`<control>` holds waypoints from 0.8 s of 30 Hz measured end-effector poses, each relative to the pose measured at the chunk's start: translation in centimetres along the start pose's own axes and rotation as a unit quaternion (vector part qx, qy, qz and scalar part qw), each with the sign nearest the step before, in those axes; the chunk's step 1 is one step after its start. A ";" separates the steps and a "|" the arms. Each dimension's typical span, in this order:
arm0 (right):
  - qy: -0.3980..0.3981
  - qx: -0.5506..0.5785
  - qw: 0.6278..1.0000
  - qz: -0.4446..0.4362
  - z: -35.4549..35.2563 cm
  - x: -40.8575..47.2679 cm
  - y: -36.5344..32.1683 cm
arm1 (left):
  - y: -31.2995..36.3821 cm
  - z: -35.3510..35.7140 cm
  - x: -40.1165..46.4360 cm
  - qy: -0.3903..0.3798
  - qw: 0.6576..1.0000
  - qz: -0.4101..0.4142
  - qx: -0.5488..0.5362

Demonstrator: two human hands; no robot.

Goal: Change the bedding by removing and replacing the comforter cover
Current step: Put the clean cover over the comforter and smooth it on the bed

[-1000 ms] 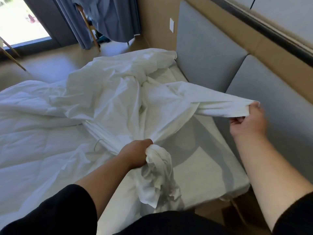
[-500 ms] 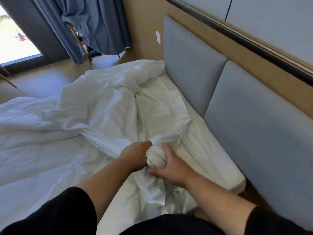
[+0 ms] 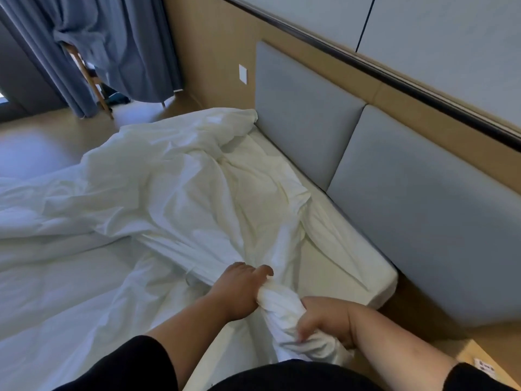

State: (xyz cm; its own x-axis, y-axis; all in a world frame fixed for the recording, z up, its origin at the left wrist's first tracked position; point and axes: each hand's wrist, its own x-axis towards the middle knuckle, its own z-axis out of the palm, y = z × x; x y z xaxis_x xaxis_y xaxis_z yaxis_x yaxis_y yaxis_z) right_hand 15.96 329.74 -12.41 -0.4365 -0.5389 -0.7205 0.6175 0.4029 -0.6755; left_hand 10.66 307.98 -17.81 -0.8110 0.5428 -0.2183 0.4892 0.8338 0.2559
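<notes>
Hotel-style bed [image 3: 352,266] by grey headboard [image 3: 394,193] — white comforter cover [image 3: 197,193] bunched at its near corner, left hand [image 3: 239,289] and right hand [image 3: 324,320] both fisted round the gathered cloth — likely to haul it off.

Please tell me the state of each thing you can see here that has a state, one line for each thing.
Cover: crumpled on the bed, one end gathered into a bunch.
Left hand: grips the bunch.
Right hand: grips the bunch, nearer the body.
Mattress: sheet on, corner by the headboard bare of the cover.
Curtain: drawn to the side, bunched.
</notes>
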 end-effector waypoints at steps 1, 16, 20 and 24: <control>0.000 -0.007 1.000 0.005 0.6 -0.4 -0.3 | -0.5 -0.1 -0.2 -0.003 1.000 0.011 0.006; 0.416 -0.156 0.863 -0.238 12.4 0.7 -9.0 | -1.1 -15.5 -8.6 -0.002 0.948 -0.015 -0.318; 0.484 -0.327 0.787 -0.199 11.7 0.3 -9.3 | -3.0 -15.2 -9.6 0.030 0.996 -0.027 -0.078; 0.392 -0.429 0.809 -0.091 10.6 -2.1 -8.9 | -3.9 -12.7 -8.8 0.011 0.994 0.018 0.104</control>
State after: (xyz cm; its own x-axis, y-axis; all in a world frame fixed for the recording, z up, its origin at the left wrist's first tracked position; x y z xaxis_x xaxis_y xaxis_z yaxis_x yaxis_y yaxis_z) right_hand 18.32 319.43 -3.24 -0.9572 -0.1489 -0.2480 -0.0389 0.9159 -0.3996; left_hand 11.81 298.73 -4.91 -0.7969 0.5727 -0.1920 0.5725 0.8175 0.0626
